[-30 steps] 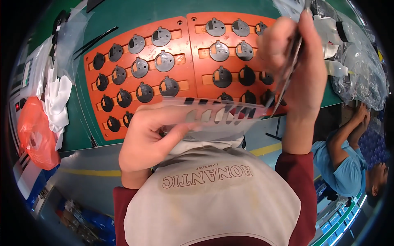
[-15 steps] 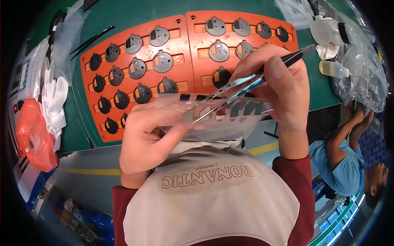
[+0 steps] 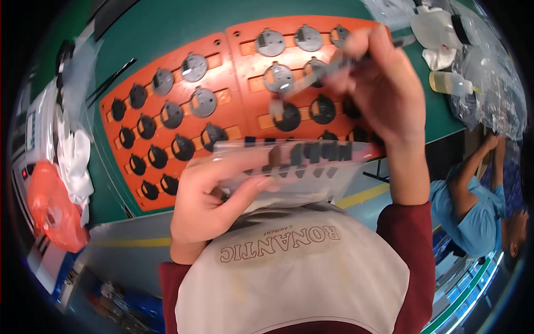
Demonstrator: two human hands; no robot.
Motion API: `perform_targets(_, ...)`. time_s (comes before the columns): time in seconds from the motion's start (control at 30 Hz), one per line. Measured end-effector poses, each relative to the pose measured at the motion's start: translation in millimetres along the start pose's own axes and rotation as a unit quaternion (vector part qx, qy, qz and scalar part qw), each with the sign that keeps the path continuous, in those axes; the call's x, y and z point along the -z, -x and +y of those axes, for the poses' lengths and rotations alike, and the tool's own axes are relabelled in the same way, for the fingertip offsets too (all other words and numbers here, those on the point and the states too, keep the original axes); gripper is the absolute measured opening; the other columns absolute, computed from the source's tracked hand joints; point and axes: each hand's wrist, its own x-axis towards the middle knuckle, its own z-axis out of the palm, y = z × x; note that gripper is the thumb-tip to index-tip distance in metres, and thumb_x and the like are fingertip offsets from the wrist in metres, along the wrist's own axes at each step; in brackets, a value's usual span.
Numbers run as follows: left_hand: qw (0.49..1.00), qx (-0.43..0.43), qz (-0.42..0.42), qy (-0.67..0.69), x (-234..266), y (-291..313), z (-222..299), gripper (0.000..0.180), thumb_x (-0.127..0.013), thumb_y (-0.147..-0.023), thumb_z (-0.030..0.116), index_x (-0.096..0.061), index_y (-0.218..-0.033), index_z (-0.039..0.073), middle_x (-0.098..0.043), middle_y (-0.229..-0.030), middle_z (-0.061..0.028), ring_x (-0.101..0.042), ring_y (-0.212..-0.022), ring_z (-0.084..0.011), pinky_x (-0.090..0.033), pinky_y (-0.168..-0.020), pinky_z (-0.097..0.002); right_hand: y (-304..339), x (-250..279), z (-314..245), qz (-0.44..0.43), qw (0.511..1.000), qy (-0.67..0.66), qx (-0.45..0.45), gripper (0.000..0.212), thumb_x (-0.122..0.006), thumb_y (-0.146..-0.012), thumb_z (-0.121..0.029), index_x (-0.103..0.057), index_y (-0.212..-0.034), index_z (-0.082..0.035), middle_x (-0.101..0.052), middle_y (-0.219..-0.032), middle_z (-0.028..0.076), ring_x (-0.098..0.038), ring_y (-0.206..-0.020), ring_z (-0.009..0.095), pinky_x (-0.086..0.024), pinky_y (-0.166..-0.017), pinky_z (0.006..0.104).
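Observation:
My left hand (image 3: 203, 203) pinches the near left end of a clear plastic sheet (image 3: 303, 181), held over the trays' front edge. Several dark rectangular pieces (image 3: 315, 152) sit in a row on the sheet. My right hand (image 3: 384, 83), smeared by motion, grips a pair of tweezers (image 3: 328, 72) above the right orange tray (image 3: 240, 58). A small pale blurred piece (image 3: 276, 107) shows at the tweezer tips; I cannot make out its kind. Below the tips lie round dark grey discs (image 3: 287, 117) with cutouts, set in the tray's slots.
A left orange tray (image 3: 222, 61) carries more discs in rows. Black tweezers (image 3: 114, 80) lie beyond it on the green table. White gloves (image 3: 75, 167) and a red plastic bag (image 3: 53, 206) are leftmost. Right are a yellowish bottle (image 3: 449, 83), clear plastic bags and a person in blue (image 3: 470, 214).
The tweezers in my right hand have left the sheet and swung up over the right tray's discs. My left hand keeps the sheet, now tilted more. The whole view has shifted slightly.

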Motion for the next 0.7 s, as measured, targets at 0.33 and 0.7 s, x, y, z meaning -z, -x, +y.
perform_targets(0.33, 0.992, 0.056, 0.087, -0.065, -34, -44, -21, 0.021, -0.056, -0.065, -0.005, -0.055, -0.086, -0.003, -0.059, -0.078, -0.0086, -0.054, -0.066, -0.0091, -0.038, -0.053, -0.0170, -35, 96, -28, 0.201, 0.956, 0.211, -0.019, 0.028, -0.037, -0.084, -0.020, -0.045, -0.074, 0.005, -0.055, -0.059, 0.015, -0.049, -0.040, 0.011, -0.037, -0.036, 0.0166)
perform_targets(0.7, 0.985, 0.092, 0.130, -0.060, -41, -63, -38, 0.023, -0.056, -0.064, -0.005, -0.054, -0.087, -0.005, -0.057, -0.086, -0.0100, -0.052, -0.074, -0.0126, -0.039, -0.066, -0.0194, -39, 129, -22, 0.188, 0.966, 0.176, 0.013, 0.027, -0.039, -0.083, -0.019, -0.045, -0.073, 0.005, -0.052, -0.052, 0.012, -0.048, -0.039, 0.010, -0.041, -0.039, 0.0180)
